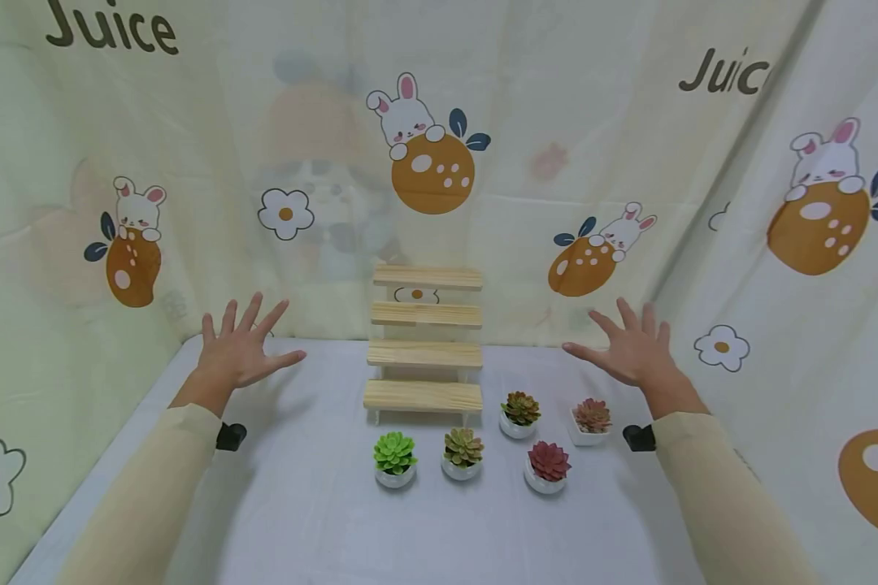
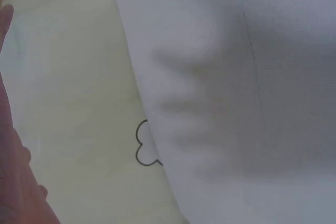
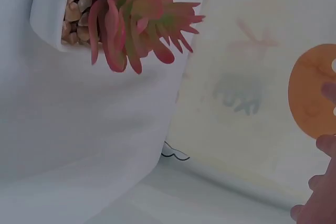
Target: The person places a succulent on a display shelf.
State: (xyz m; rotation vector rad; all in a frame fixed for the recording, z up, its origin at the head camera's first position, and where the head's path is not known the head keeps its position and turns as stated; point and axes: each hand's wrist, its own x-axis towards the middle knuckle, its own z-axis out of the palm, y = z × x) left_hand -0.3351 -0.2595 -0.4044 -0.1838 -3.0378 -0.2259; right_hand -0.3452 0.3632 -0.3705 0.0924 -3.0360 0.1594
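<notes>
Both hands are held up above the table with fingers spread and nothing in them. My left hand (image 1: 237, 349) is left of a wooden tiered shelf (image 1: 424, 354), apart from everything. On the right, my right hand (image 1: 632, 349) hovers beyond a pinkish succulent in a square white pot (image 1: 591, 421), which also shows close up as a pink-green succulent (image 3: 142, 17) in the right wrist view. Other potted succulents stand in front of the shelf: a bright green one (image 1: 394, 455), an olive one (image 1: 462, 452), a brown-green one (image 1: 519, 413) and a dark red one (image 1: 547, 465).
A white cloth (image 1: 322, 520) covers the table. Behind and at both sides hangs a cream curtain (image 1: 527, 49) printed with rabbits, oranges and flowers. Each forearm wears a dark wrist device, such as the left one (image 1: 231, 436).
</notes>
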